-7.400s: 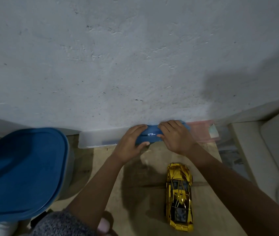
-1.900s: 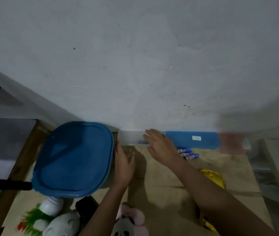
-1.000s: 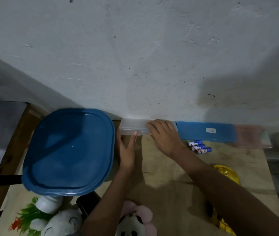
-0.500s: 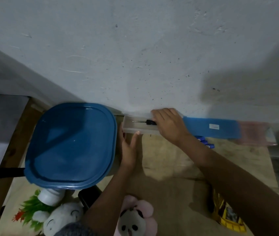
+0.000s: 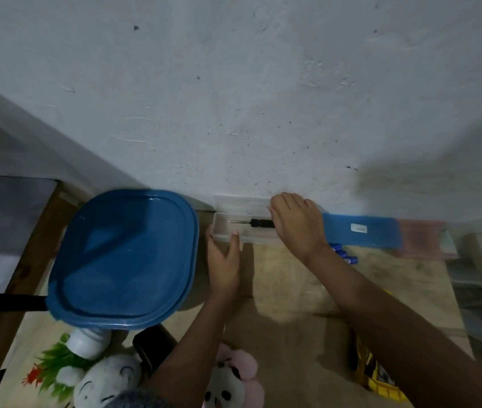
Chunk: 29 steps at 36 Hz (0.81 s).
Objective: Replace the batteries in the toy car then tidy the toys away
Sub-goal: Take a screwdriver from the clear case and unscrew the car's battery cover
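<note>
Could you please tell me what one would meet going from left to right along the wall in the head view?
The blue lid → clear box holding a screwdriver → right hand → blue case → pink case.

**Colour and Pattern Reference**

- Container lid [image 5: 122, 257]: plain mid-blue.
- Slim tray [image 5: 224, 232]: translucent, milky.
- Screwdriver [image 5: 258, 222]: black handle, silver shaft.
- Flat case [image 5: 381, 231]: blue, with one small white label.
- End box [image 5: 422, 238]: translucent pink.
- Batteries [image 5: 343, 254]: blue with white markings.
- Toy car [image 5: 378, 376]: yellow with dark panels.
- Panda plush [image 5: 233, 387]: pink, with a white face and black eye patches.
- Second plush [image 5: 107, 376]: white.
- Plant [image 5: 52, 363]: green leaves, red tips.
- Wall [image 5: 263, 98]: pale grey, dark-speckled.
- Tabletop [image 5: 286, 334]: tan.
</note>
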Each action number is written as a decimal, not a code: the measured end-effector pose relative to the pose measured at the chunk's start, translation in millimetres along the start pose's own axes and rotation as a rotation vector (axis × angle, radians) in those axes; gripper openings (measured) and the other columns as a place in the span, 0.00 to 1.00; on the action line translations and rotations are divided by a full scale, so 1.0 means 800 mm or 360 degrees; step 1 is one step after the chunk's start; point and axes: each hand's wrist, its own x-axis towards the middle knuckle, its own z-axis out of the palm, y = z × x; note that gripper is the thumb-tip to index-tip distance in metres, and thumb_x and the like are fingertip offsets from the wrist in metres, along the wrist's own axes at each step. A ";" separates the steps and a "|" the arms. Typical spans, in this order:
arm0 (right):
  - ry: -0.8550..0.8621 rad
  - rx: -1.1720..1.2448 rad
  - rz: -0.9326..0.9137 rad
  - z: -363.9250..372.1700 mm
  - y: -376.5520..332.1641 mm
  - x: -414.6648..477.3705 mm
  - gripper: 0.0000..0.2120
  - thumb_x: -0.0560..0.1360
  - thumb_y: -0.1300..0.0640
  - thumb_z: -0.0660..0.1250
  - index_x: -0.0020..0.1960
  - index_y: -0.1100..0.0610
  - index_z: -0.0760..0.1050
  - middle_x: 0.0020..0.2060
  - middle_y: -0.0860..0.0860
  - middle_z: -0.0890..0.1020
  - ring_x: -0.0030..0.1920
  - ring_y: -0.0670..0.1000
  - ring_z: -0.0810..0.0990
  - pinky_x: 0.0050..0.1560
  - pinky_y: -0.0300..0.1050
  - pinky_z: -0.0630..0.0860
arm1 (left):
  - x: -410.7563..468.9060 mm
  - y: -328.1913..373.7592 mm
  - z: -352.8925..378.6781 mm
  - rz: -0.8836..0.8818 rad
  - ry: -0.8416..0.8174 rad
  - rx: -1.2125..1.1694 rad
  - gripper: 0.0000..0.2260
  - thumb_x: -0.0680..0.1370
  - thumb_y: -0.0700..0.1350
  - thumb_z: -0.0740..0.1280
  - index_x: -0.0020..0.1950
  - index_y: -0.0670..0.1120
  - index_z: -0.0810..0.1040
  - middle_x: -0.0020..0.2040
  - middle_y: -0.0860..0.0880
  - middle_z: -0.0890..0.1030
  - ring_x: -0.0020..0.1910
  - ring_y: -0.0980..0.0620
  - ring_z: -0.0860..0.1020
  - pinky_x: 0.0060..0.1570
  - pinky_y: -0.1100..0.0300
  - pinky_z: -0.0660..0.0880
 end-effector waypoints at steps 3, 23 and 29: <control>-0.0103 0.0161 0.0063 -0.006 0.001 -0.004 0.05 0.75 0.60 0.62 0.41 0.57 0.73 0.34 0.52 0.78 0.35 0.52 0.77 0.38 0.43 0.72 | 0.000 -0.003 0.000 0.0012 0.0023 0.0062 0.27 0.78 0.49 0.64 0.75 0.50 0.57 0.70 0.51 0.68 0.69 0.53 0.65 0.63 0.61 0.61; -0.0992 -0.0048 -0.0027 -0.008 -0.041 0.001 0.15 0.74 0.68 0.61 0.59 0.61 0.74 0.55 0.57 0.76 0.57 0.56 0.74 0.53 0.48 0.73 | 0.000 -0.010 -0.009 0.0096 -0.0091 0.0201 0.28 0.80 0.48 0.62 0.76 0.46 0.54 0.75 0.49 0.62 0.73 0.52 0.60 0.68 0.61 0.57; -0.1087 -0.0116 0.0033 -0.010 -0.045 0.007 0.13 0.75 0.67 0.61 0.59 0.62 0.75 0.55 0.57 0.76 0.56 0.56 0.74 0.53 0.48 0.74 | 0.001 -0.010 -0.008 0.0063 -0.0081 0.0253 0.28 0.80 0.49 0.62 0.76 0.47 0.54 0.74 0.49 0.63 0.73 0.51 0.61 0.65 0.62 0.58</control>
